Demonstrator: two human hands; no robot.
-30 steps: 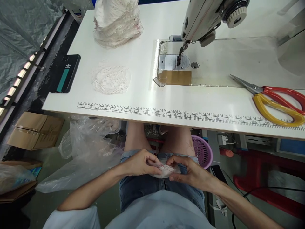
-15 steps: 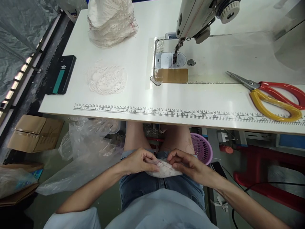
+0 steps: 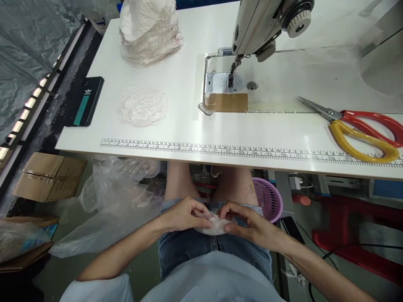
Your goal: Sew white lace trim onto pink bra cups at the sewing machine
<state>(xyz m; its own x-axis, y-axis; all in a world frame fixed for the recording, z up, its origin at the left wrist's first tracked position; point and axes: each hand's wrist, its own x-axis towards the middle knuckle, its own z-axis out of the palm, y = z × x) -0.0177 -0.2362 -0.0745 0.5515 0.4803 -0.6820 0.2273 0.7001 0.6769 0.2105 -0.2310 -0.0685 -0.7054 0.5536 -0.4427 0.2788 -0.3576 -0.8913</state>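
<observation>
Over my lap, a small piece of white lace fabric point(image 3: 215, 226) is pinched between both hands. My left hand point(image 3: 192, 216) is closed on its left edge, thumb on top. My right hand point(image 3: 241, 220) grips the right side, with thumb and forefinger close to the middle of the piece. The fingers cover much of the lace. On the table in front of me lies a flat lace piece point(image 3: 145, 107), and behind it rises a tall stack of white lace pieces point(image 3: 149, 33) with loose threads at its edges.
A sewing machine point(image 3: 255, 33) stands at the table's back. Scissors point(image 3: 352, 128) with red and yellow handles lie at right, a black phone point(image 3: 84, 101) at left. A printed ruler point(image 3: 214, 149) runs along the front edge. Below are a purple basket point(image 3: 267, 199), plastic bags and a cardboard box point(image 3: 48, 176).
My right hand has shifted slightly left along the lace, its thumb and forefinger now nearer my left hand. Less of the lace shows. The whole view has tilted a little.
</observation>
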